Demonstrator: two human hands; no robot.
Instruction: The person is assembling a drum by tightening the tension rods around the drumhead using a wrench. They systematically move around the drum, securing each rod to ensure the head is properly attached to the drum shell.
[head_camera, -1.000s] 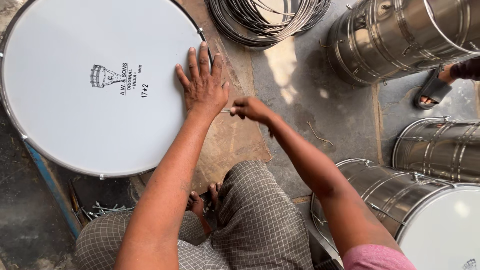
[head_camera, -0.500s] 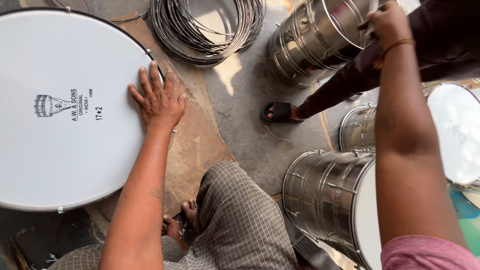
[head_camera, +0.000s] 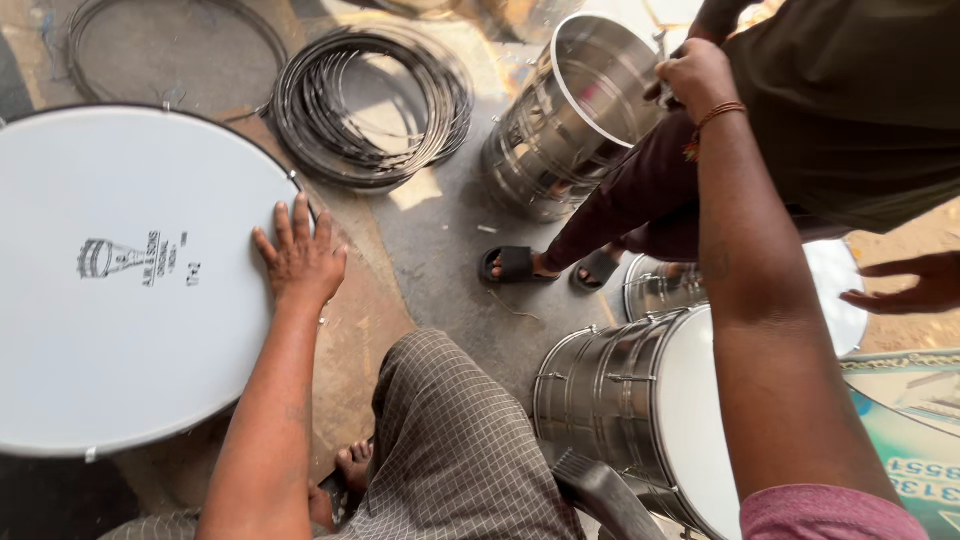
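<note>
- Your left hand (head_camera: 300, 258) lies open, fingers spread, on the white drumhead (head_camera: 130, 290), round, dark-rimmed, at nine o'clock.
- Your right hand (head_camera: 697, 75) grips the open steel drum shell (head_camera: 560, 130) at one o'clock.

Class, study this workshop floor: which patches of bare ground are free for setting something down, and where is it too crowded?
Free: the grey concrete floor between the coil of dark wire hoops, the black sandal and the checked-cloth knee. Crowded: the right, where the open steel drum shell, the steel drum with white head and another person's legs stand close. The left hand rests on the large white drumhead.
</note>
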